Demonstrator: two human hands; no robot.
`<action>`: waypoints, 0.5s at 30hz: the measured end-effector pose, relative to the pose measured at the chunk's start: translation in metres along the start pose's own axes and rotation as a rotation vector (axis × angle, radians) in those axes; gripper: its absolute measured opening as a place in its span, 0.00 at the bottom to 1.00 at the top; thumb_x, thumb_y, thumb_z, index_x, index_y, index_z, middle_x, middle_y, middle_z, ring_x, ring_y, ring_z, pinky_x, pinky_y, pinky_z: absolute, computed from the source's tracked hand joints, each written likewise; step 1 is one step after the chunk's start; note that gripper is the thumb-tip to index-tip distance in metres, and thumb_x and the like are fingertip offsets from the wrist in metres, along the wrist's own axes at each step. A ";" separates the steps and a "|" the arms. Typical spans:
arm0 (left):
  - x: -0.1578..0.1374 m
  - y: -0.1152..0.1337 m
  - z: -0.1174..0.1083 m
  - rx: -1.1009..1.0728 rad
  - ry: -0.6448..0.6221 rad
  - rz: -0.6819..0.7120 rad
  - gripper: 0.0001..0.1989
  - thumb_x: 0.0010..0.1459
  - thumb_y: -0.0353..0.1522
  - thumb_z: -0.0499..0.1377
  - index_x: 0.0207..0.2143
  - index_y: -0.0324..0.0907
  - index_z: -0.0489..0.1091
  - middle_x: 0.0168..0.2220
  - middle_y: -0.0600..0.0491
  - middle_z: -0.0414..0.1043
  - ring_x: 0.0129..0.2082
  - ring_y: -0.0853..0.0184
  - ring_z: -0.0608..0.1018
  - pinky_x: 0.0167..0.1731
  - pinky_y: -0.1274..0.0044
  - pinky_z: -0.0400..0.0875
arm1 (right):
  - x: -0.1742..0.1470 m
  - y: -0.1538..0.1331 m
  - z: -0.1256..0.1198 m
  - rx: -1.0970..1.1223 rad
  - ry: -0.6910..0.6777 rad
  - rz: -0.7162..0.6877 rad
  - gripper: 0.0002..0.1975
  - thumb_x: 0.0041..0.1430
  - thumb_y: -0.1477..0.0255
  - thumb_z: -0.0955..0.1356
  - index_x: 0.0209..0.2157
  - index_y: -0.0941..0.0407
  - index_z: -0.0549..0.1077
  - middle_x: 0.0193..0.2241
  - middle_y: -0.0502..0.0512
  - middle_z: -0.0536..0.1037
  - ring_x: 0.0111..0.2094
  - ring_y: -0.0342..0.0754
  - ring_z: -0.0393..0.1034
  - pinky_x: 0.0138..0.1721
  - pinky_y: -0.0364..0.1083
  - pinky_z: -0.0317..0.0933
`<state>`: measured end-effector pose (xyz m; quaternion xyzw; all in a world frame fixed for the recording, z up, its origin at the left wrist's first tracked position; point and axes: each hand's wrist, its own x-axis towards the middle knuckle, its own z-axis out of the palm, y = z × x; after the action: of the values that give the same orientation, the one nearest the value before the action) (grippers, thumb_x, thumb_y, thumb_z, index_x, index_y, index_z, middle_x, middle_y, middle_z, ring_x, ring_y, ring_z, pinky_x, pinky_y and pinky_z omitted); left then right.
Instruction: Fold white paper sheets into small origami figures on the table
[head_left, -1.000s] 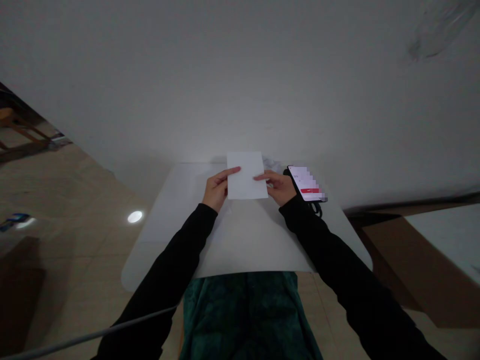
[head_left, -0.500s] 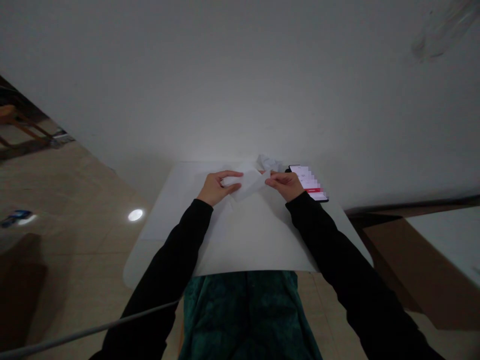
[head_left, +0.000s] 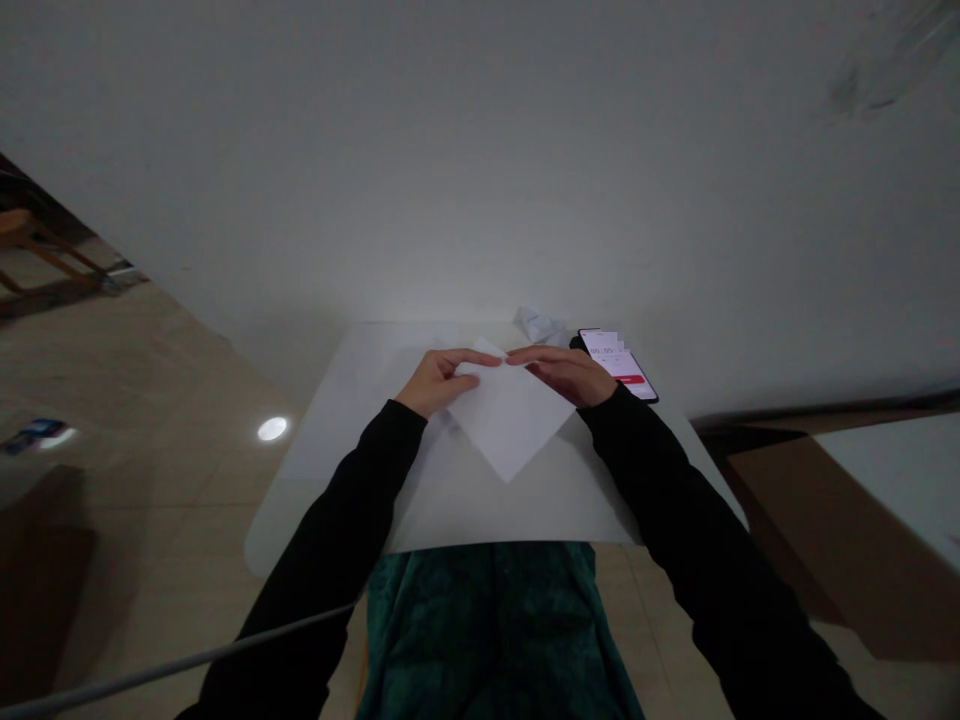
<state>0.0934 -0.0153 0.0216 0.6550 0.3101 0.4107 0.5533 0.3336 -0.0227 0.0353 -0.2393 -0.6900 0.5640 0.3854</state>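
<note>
A white sheet of paper (head_left: 515, 425) lies on the white table as a diamond, one corner pointing towards me. My left hand (head_left: 442, 380) holds its upper left side, the index finger stretched along the top and the thumb lower down, on the left part. From the other side my right hand (head_left: 566, 372) grips the upper right side, its fingers close together and their tips meeting my left index finger near the top corner. The right thumb is hard to make out. Just behind my hands sits a crumpled piece of white paper (head_left: 538, 325).
A phone (head_left: 619, 365) with a lit screen lies right of my right hand. Larger white paper (head_left: 337, 430) covers the left of the table (head_left: 450, 520). The wall (head_left: 480, 180) rises behind. A cable (head_left: 210, 650) crosses at lower left, and a cardboard box (head_left: 847, 540) stands at right.
The paper, lifted and tilted between my hands before, now lies flatter with a corner towards me. My right hand has moved left over it, and my fingertips have come together.
</note>
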 end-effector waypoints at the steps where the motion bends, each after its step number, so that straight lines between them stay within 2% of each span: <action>1: -0.001 -0.001 0.001 -0.040 -0.016 -0.026 0.16 0.48 0.30 0.63 0.42 0.42 0.76 0.42 0.46 0.78 0.39 0.61 0.80 0.40 0.69 0.75 | -0.001 -0.001 0.000 0.025 -0.030 0.011 0.15 0.58 0.63 0.67 0.46 0.52 0.74 0.43 0.55 0.77 0.44 0.47 0.72 0.50 0.52 0.64; 5: -0.003 -0.001 0.009 -0.087 -0.127 -0.103 0.17 0.49 0.34 0.65 0.43 0.43 0.76 0.43 0.46 0.77 0.37 0.61 0.80 0.36 0.71 0.75 | -0.003 -0.003 -0.001 -0.024 -0.077 -0.060 0.17 0.50 0.64 0.73 0.42 0.54 0.76 0.41 0.55 0.75 0.42 0.46 0.71 0.46 0.49 0.66; 8: -0.002 -0.002 0.013 -0.029 -0.159 -0.113 0.19 0.51 0.36 0.64 0.47 0.44 0.74 0.43 0.46 0.77 0.37 0.63 0.80 0.35 0.72 0.75 | -0.003 -0.002 -0.004 -0.090 -0.073 -0.101 0.11 0.47 0.64 0.74 0.32 0.54 0.78 0.29 0.50 0.75 0.30 0.42 0.70 0.34 0.44 0.66; 11: 0.001 -0.007 0.014 0.069 -0.086 -0.068 0.21 0.47 0.38 0.67 0.44 0.43 0.75 0.35 0.48 0.78 0.32 0.64 0.79 0.30 0.74 0.74 | 0.000 -0.001 -0.006 -0.144 0.023 -0.104 0.10 0.48 0.63 0.73 0.23 0.54 0.76 0.22 0.48 0.72 0.23 0.40 0.65 0.26 0.42 0.63; 13: 0.003 -0.009 0.015 0.109 -0.007 -0.026 0.20 0.43 0.40 0.68 0.40 0.41 0.77 0.30 0.50 0.78 0.29 0.64 0.78 0.29 0.74 0.73 | 0.001 0.001 -0.005 -0.169 0.125 -0.094 0.11 0.50 0.62 0.72 0.21 0.54 0.75 0.21 0.48 0.73 0.23 0.40 0.66 0.26 0.43 0.63; 15: 0.004 -0.008 0.017 0.117 0.060 -0.003 0.20 0.45 0.44 0.66 0.36 0.40 0.78 0.29 0.50 0.77 0.29 0.64 0.78 0.30 0.74 0.73 | 0.003 0.004 -0.005 -0.202 0.213 -0.084 0.10 0.50 0.63 0.72 0.22 0.54 0.76 0.23 0.49 0.75 0.26 0.42 0.68 0.29 0.44 0.64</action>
<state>0.1104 -0.0177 0.0136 0.6732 0.3509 0.4106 0.5050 0.3354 -0.0169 0.0325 -0.3062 -0.7079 0.4463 0.4538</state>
